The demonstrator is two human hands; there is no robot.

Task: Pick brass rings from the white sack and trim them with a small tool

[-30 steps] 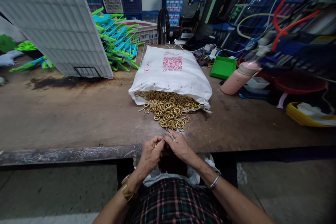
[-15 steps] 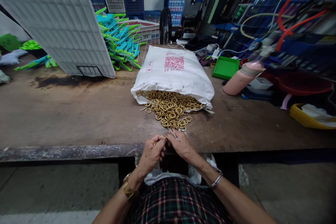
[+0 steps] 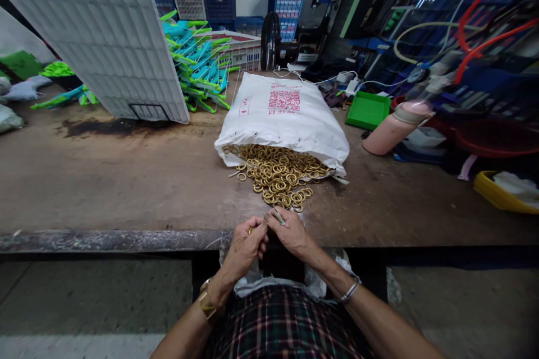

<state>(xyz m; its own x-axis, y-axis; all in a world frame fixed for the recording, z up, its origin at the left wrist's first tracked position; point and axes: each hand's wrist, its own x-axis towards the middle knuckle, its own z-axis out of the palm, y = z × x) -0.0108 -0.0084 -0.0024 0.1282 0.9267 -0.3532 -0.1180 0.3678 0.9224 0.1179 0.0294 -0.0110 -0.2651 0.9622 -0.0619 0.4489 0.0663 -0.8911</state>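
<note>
From my end, I've got the left hand (image 3: 247,242) pinching a gold ring (image 3: 251,230), the right hand (image 3: 292,234) closed round a small metal tool (image 3: 279,216). Loads of rings (image 3: 278,176) remain, spilling from the sack (image 3: 261,106) onto the bench (image 3: 126,185); can't tell how many are done.

The clothing (image 3: 290,322) was of dark plaid cloth, crossed by thin lines of pinkish red, green and white. On the bare left forearm (image 3: 184,328) I saw a wide, shiny, gold-coloured band (image 3: 206,303), and the bare right forearm (image 3: 385,317) carried a narrower silver-coloured bracelet (image 3: 350,290).
</note>
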